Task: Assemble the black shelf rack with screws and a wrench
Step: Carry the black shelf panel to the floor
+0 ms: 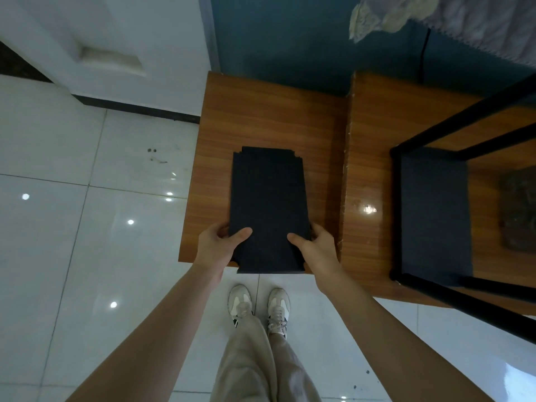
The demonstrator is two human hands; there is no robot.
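the left hand (220, 245) and the right hand (316, 248) each had a grip on the near end of the black boards (268, 198), which lay on the wooden surface (261, 111). to the right, the black frame (395, 216) carried one panel (432, 221). i judged that these boards were not yet mounted. no screws or wrench showed.

I see matt black shelf boards (268, 204), faintly textured. The tables (269, 117) are wood-grain with a slight gloss. The rack frame (396, 213) looks like matt black metal. The floor tiles (72, 242) are glossy white, and there is pale lace cloth (377, 15).
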